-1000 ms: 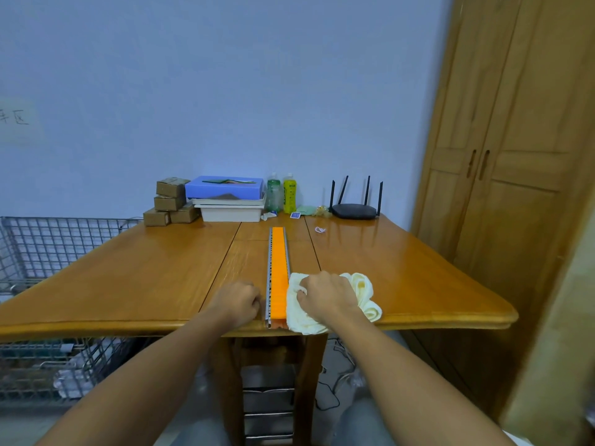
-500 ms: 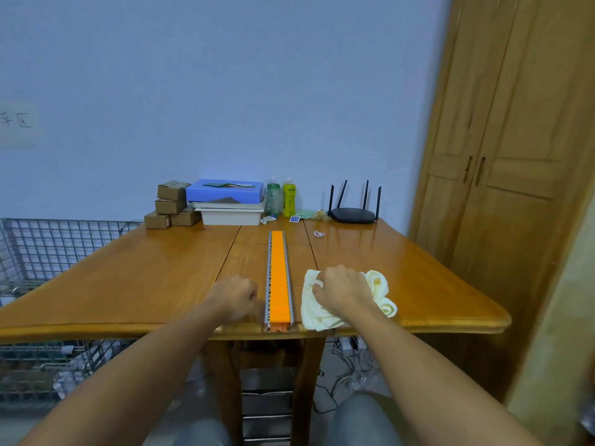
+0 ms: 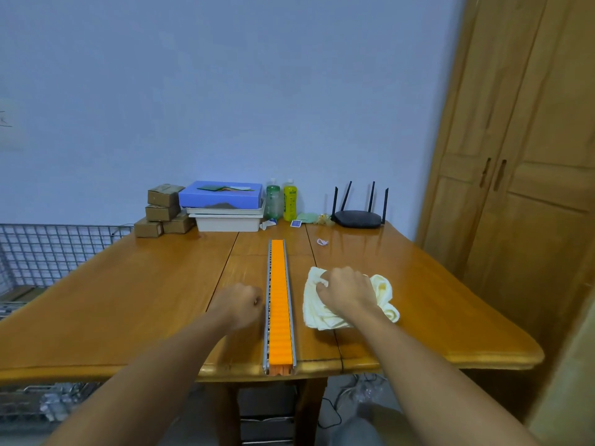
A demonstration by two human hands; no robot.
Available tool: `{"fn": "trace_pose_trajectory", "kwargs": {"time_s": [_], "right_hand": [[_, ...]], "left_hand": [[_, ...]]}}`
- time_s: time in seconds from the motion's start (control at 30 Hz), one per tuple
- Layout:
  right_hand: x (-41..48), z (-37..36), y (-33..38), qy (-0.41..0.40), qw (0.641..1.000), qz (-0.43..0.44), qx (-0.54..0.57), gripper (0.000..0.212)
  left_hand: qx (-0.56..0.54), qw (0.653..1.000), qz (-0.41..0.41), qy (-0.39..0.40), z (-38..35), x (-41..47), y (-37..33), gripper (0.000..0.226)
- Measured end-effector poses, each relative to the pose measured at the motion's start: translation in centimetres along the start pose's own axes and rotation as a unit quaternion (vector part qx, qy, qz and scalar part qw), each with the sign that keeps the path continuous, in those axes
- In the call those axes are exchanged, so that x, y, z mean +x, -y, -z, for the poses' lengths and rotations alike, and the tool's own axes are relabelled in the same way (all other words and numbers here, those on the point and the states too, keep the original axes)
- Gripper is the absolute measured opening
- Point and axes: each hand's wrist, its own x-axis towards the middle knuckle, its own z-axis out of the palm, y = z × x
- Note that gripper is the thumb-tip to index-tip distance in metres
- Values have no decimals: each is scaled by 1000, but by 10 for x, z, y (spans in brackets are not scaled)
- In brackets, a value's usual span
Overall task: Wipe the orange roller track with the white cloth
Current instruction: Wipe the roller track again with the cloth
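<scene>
Centrally, one orange roller track (image 3: pixel 279 304) lies along the worktop (image 3: pixel 128 300). The left hand (image 3: pixel 240 304) is a fist holding nothing, just beside its rail. To the track's right, clear of it, the right hand (image 3: pixel 346 292) grips one white cloth (image 3: pixel 383 291). Two bottles (image 3: pixel 273 201) and four boxes (image 3: pixel 164 194) stand behind.

A plain pale-blue wall (image 3: pixel 225 91) rises well beyond the left hand (image 3: pixel 240 304) and the right hand (image 3: pixel 346 292). Under them spreads a glossy wooden table (image 3: pixel 112 300), catching soft light. Right of the right hand stands a tall wooden wardrobe (image 3: pixel 531 252) with paired handles (image 3: pixel 492 175). Far left of the left hand sits a wire-mesh cage (image 3: pixel 48 249). Cables (image 3: pixel 333 416) trail on the floor (image 3: pixel 354 397) below.
</scene>
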Motion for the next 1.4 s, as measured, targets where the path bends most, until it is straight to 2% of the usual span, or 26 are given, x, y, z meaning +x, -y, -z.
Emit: {"fn": "trace_pose_trajectory", "kwargs": {"time_s": [0.27,0.5,0.63,0.83,0.93,1.13,1.4], "right_hand": [[75,-12,0,-14,1000,6,22,36],[131,-39,-3,-2,999,8,52,33],[161,-59,-6,8,998,-3,63,35],[204,-92,-14,19,996,-20,82,35],[226,-107,-19,24,995,-32,93,35],[263,-132,-22,34,992,-37,117,35],[304,-158,-7,40,987,-40,152,34]], "left_hand": [[-80,996,30,-37,-3,70,20,10],[-100,990,77,-55,-26,124,25,25],[-121,985,99,-68,-40,153,36,20],[-175,973,140,-58,-62,194,62,38],[-197,968,139,-62,-69,215,74,43],[-211,967,132,-61,-85,251,89,39],[-242,959,119,-86,-101,264,98,40]]}}
